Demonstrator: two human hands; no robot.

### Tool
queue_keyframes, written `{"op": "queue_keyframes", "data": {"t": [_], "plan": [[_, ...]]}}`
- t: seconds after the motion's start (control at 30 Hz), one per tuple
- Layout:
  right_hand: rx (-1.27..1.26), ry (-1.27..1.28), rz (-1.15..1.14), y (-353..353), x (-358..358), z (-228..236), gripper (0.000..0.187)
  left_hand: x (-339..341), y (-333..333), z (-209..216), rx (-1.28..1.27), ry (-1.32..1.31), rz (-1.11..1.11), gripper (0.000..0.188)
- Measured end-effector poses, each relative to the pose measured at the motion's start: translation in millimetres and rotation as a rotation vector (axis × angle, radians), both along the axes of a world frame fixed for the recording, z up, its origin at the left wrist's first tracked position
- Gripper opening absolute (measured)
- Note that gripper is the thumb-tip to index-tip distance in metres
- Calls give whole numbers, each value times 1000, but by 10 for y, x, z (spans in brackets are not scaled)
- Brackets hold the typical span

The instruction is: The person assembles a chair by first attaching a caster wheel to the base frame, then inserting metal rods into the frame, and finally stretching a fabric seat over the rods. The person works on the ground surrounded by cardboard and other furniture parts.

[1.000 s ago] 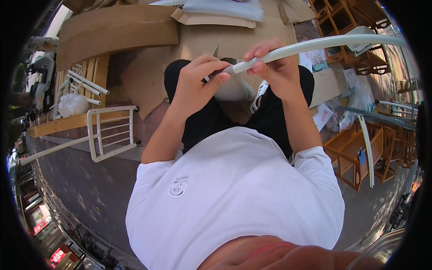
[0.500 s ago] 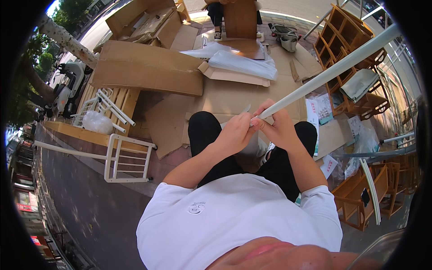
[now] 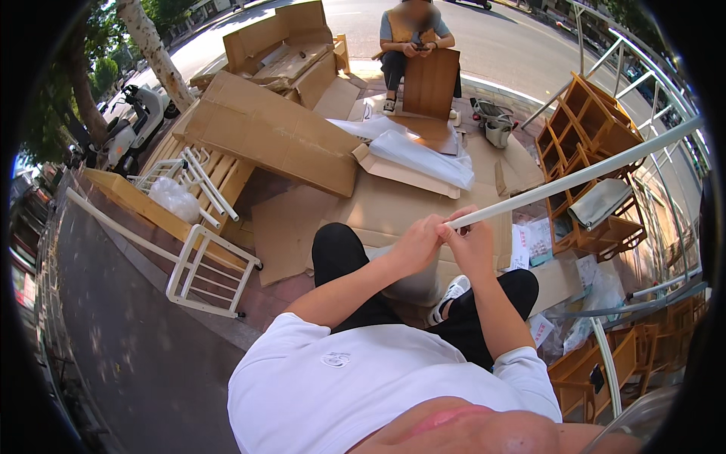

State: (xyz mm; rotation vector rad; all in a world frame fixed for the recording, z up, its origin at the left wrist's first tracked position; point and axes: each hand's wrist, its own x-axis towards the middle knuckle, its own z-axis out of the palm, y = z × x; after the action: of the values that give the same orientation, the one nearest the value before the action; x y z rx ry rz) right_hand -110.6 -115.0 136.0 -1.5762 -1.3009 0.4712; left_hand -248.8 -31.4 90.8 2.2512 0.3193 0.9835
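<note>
A long white metal tube (image 3: 575,181) slants up to the far right, its near end between my hands above my spread knees. My right hand (image 3: 470,246) is closed around that end, thumb toward the left. Against it, my left hand (image 3: 420,244) is also closed, its fingers pinched at the tube's tip. Whether a small part sits between the fingertips is hidden. Below my hands lies flattened cardboard (image 3: 401,198), with a grey rounded thing (image 3: 414,284) between my legs.
Ahead, a person (image 3: 416,45) sits behind an upright brown board (image 3: 429,85). Cardboard boxes (image 3: 272,132) and a wooden bench (image 3: 166,163) stand left, near a white rack (image 3: 212,274). Wooden shelf frames (image 3: 586,144) and metal poles (image 3: 620,64) crowd the right. Plastic wrap (image 3: 420,159) lies ahead.
The view has tilted up and turned slightly, bringing more of the person opposite into sight. The tube slopes less steeply in the picture. Both hands stay at its near end.
</note>
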Motion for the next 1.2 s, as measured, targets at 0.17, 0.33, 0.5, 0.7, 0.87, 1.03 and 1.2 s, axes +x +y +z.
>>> {"op": "queue_keyframes", "data": {"t": [0.17, 0.33, 0.5, 0.7, 0.87, 1.03, 1.2], "plan": [[448, 385, 190, -85, 393, 234, 47, -145, 58, 7, -7, 210, 0, 17], [954, 890, 493, -362, 1445, 1183, 46, -204, 2, -52, -15, 140, -69, 26], [916, 1042, 1173, -417, 1575, 1562, 27, -27, -57, 182, -118, 217, -21, 42], [926, 754, 1610, -402, 1377, 1732, 30, 115, 17, 291, -46, 218, 64, 49], [945, 833, 944, -331, 1364, 1849, 30, 362, 162, 436, 152, 95, 266, 47], [959, 827, 332, -195, 1210, 1795, 34, 515, 331, 478, 125, 177, 405, 43], [896, 545, 1012, -208, 1119, 1999, 33, 626, 346, 575, 7, 162, 149, 40]]}}
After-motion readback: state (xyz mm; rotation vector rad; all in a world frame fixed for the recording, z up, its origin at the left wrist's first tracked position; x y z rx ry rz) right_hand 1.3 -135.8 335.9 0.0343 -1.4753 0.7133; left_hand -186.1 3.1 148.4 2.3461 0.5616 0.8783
